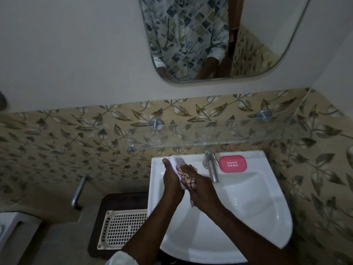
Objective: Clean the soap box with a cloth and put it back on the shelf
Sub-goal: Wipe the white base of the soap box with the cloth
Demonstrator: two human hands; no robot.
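Two hands [172,175] [199,185], one cloth [188,178]

Pink soap box part [232,163] on basin rim [257,156], R of tap [211,168].

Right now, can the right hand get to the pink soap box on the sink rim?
Probably yes. The pink soap box lies uncovered on the rim, but the tap stands between it and the right hand, which is gripping the cloth.

cloth [188,181] largely covered, mirror [257,35] top cut off
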